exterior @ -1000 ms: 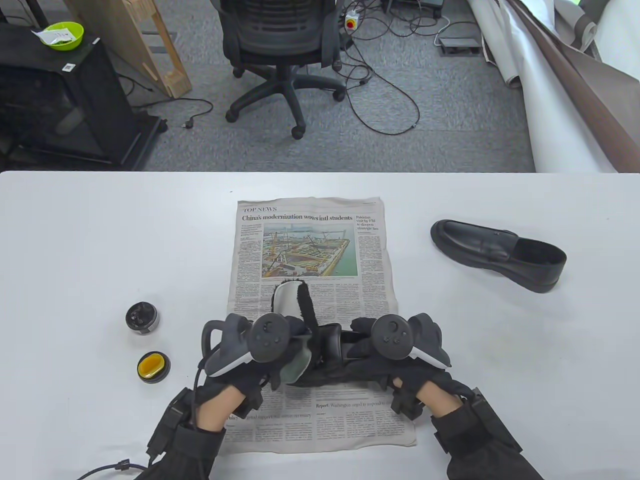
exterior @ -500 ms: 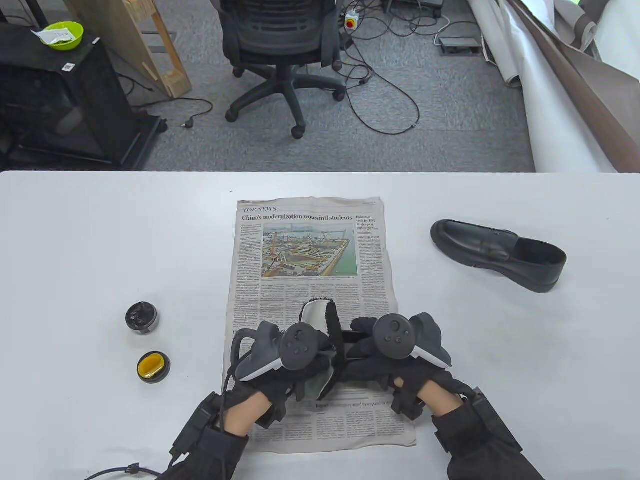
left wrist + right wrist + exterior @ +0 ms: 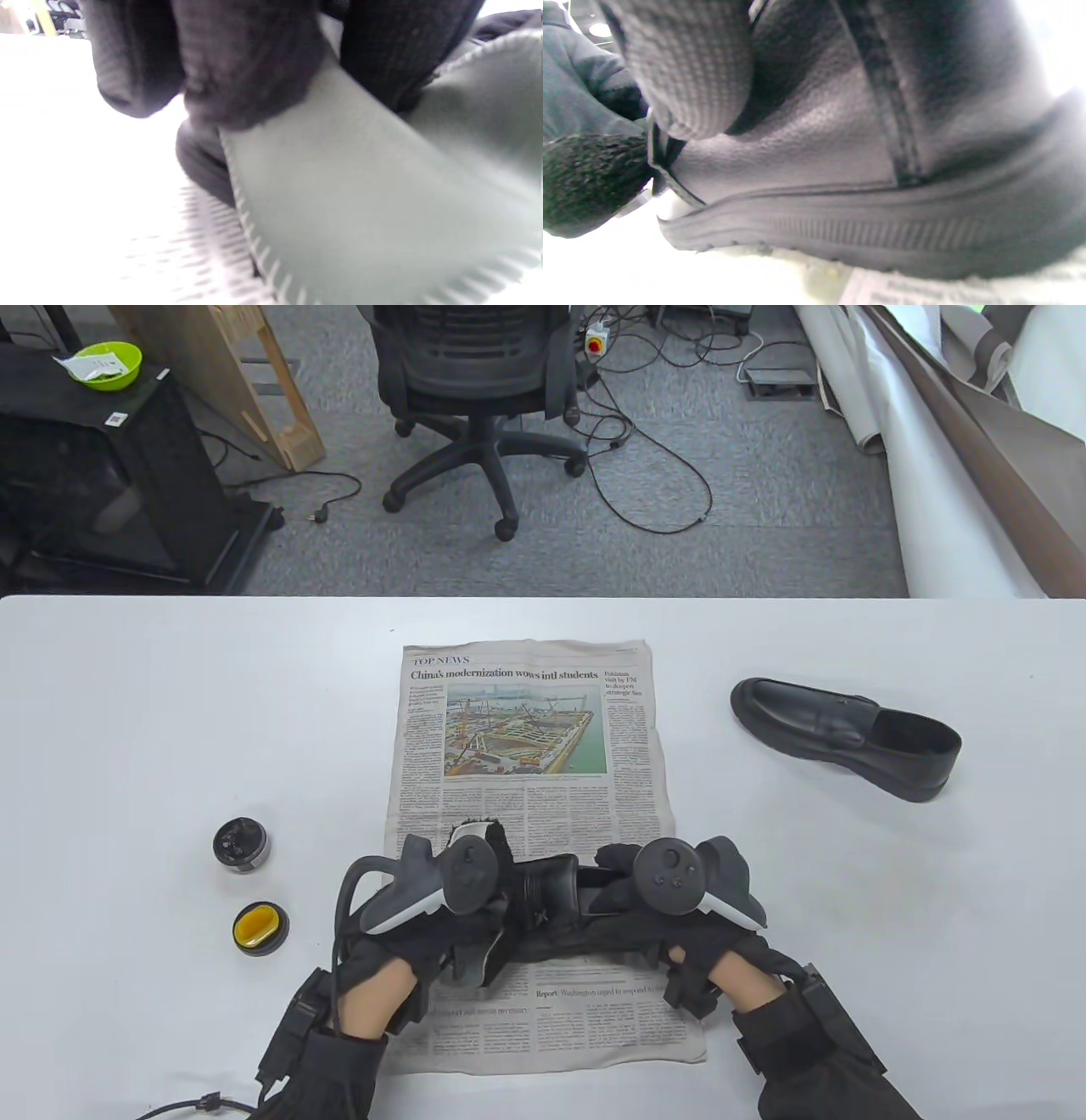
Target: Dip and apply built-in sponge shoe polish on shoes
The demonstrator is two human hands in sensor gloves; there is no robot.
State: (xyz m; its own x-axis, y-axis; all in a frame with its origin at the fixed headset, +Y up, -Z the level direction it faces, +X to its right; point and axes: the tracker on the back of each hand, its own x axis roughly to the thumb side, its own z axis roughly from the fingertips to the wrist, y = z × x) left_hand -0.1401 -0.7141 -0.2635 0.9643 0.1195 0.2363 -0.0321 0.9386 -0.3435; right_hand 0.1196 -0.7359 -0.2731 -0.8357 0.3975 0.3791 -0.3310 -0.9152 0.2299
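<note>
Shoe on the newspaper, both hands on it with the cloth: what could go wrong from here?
1. The left hand rubs the grey cloth while only the right hand holds the shoe; a hard stroke might shift it off the newspaper.
2. The open polish tin and its sponge lid sit beside the left forearm; a sweep outward could knock them.

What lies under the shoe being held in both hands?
Newspaper on the table lies under the shoe. Left hand and right hand cover the contact area.
</note>
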